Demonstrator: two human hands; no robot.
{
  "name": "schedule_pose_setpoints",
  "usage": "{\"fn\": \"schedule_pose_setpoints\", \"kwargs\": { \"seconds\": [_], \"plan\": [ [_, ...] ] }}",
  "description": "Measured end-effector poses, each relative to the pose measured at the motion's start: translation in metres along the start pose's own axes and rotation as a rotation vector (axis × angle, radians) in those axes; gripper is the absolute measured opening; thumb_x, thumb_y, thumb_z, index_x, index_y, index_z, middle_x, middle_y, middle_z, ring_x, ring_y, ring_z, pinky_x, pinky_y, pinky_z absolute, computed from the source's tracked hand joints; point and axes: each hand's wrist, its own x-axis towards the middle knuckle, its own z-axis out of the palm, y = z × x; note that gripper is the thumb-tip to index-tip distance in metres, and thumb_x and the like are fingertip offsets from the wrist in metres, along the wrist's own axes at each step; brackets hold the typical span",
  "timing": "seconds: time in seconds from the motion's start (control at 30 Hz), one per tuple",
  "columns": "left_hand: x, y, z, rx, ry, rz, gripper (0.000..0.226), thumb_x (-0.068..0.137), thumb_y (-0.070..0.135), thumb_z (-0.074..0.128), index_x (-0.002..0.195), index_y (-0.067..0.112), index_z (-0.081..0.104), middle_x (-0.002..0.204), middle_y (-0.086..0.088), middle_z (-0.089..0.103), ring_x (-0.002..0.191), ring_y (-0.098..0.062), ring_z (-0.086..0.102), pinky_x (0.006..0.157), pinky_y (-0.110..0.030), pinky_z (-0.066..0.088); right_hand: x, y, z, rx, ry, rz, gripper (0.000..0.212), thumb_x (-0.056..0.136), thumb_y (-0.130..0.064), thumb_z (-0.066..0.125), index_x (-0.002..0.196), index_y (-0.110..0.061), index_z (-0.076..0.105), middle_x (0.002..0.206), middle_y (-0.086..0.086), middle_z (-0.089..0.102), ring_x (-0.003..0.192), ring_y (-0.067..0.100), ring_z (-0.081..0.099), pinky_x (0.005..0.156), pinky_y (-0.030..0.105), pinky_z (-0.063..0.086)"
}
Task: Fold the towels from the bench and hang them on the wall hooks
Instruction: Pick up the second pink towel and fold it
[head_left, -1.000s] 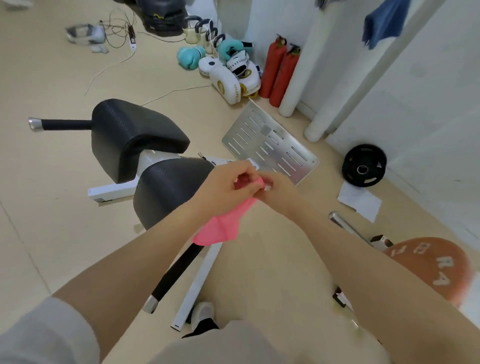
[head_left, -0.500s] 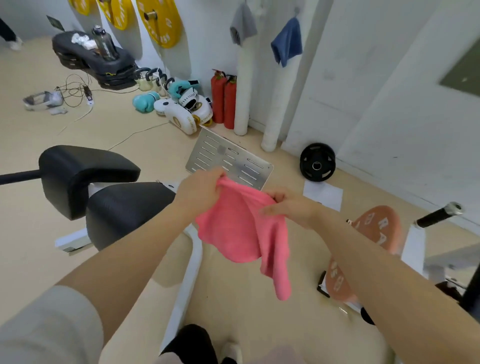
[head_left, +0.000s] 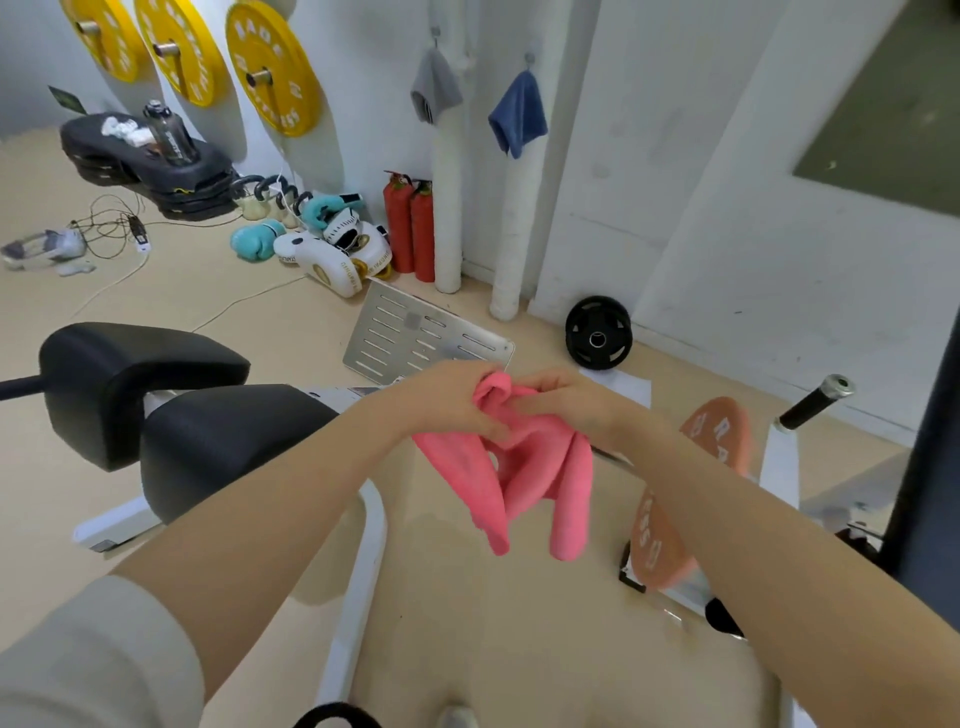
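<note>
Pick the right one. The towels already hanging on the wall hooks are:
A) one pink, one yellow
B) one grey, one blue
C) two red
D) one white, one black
B: a grey towel and a blue towel hang from hooks on the wall, while the pink towel is held between the left hand and the right hand.

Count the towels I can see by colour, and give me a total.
Pink towel, held in both hands: 1
Grey towel, hanging on the wall: 1
Blue towel, hanging on the wall: 1
Total: 3
</note>
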Motion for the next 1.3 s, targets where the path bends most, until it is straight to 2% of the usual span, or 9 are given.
{"fn": "schedule_pose_setpoints", "kwargs": {
  "seconds": [0.17,0.33,0.43,0.5,0.67,0.83,1.0,1.13,1.3],
  "plan": [
    [-0.013,-0.002,0.002,-0.123,0.024,-0.091,0.036,0.087,0.031,0.06,0.057,0.023,0.042,0.058,0.007,0.044,0.056,-0.006,0.041,0.05,-0.015,0.032,-0.005,-0.018,0.015,-0.014,-0.049,0.001,0.025,0.076,-0.016,0.063,0.1,-0.01,0.066,0.101,0.011,0.067,0.097,0.024,0.06,0.096,0.04,0.046],
    [-0.025,-0.014,-0.013,-0.301,0.334,-0.186,0.029,0.091,0.014,0.046,0.062,0.016,0.048,0.06,0.002,0.046,0.057,-0.01,0.041,0.048,-0.011,0.034,0.017,-0.029,0.038,-0.516,0.35,-0.012,0.028,0.066,-0.049,0.07,0.085,-0.033,0.058,0.088,0.0,0.068,0.081,0.019,0.062,0.078,0.038,0.05],
    [-0.032,-0.024,-0.032,-0.636,0.491,-0.257,0.025,0.092,0.012,0.045,0.067,0.017,0.044,0.056,0.01,0.05,0.063,-0.016,0.046,0.058,-0.007,0.038,0.031,-0.017,0.048,-0.692,0.314,0.064,0.023,0.072,-0.043,0.065,0.066,-0.023,0.054,0.067,-0.003,0.058,0.068,0.02,0.055,0.07,0.04,0.046],
    [-0.034,-0.04,-0.048,-0.972,0.599,-0.323,0.02,0.091,0.017,0.047,0.071,0.021,0.045,0.071,0.004,0.053,0.081,-0.024,0.052,0.078,-0.031,0.046,0.036,-0.005,0.053,-0.727,0.302,0.096,0.028,0.077,-0.041,0.062,0.072,-0.014,0.061,0.069,-0.002,0.059,0.069,0.019,0.053,0.071,0.039,0.046],
    [-0.045,-0.084,-0.091,-1.254,0.912,-0.356,0.017,0.09,0.028,0.05,0.074,0.023,0.046,0.076,0.001,0.051,0.076,-0.017,0.053,0.072,-0.032,0.044,0.046,-0.001,0.07,-0.553,0.439,0.161,0.037,0.088,-0.028,0.052,0.087,0.009,0.056,0.076,0.024,0.054,0.071,0.017,0.042,0.066,0.033,0.034],
    [-0.053,-0.121,-0.083,-0.707,0.383,-0.405,0.055,0.075,0.016,0.07,0.123,0.016,0.045,0.102,-0.002,0.056,0.095,-0.021,0.056,0.079,-0.033,0.047,0.064,-0.028,0.101,-0.373,0.531,0.039,0.056,0.07,-0.051,0.054,0.091,0.001,0.059,0.088,0.028,0.061,0.074,0.013,0.045,0.075,0.042,0.047],
    [-0.071,-0.126,-0.073,-0.485,-0.127,0.126,0.068,0.069,0.017,0.073,0.129,0.035,0.046,0.105,-0.006,0.067,0.097,-0.019,0.063,0.093,-0.043,0.05,0.074,-0.069,0.14,-0.36,0.31,-0.066,0.028,0.08,-0.029,0.063,0.084,-0.002,0.067,0.074,0.015,0.063,0.074,0.008,0.05,0.078,0.035,0.045],
    [-0.072,-0.14,-0.085,-0.062,0.053,0.125,0.035,0.077,0.04,0.053,0.104,0.021,0.066,0.094,-0.001,0.069,0.092,-0.018,0.062,0.081,-0.032,0.048,0.08,-0.075,0.158,-0.369,0.32,-0.108,0.018,0.081,-0.015,0.065,0.098,-0.018,0.061,0.092,0.003,0.066,0.086,0.018,0.058,0.083,0.033,0.045],
    [-0.085,-0.163,-0.103,-0.532,0.221,-0.08,0.011,0.091,0.015,0.051,0.092,0.014,0.062,0.078,0.002,0.059,0.075,-0.011,0.054,0.067,-0.014,0.04,0.073,-0.069,0.167,-0.219,0.452,0.009,0.006,0.084,-0.024,0.065,0.085,-0.019,0.063,0.084,0.002,0.062,0.079,0.015,0.054,0.074,0.032,0.041]
  ]
}}
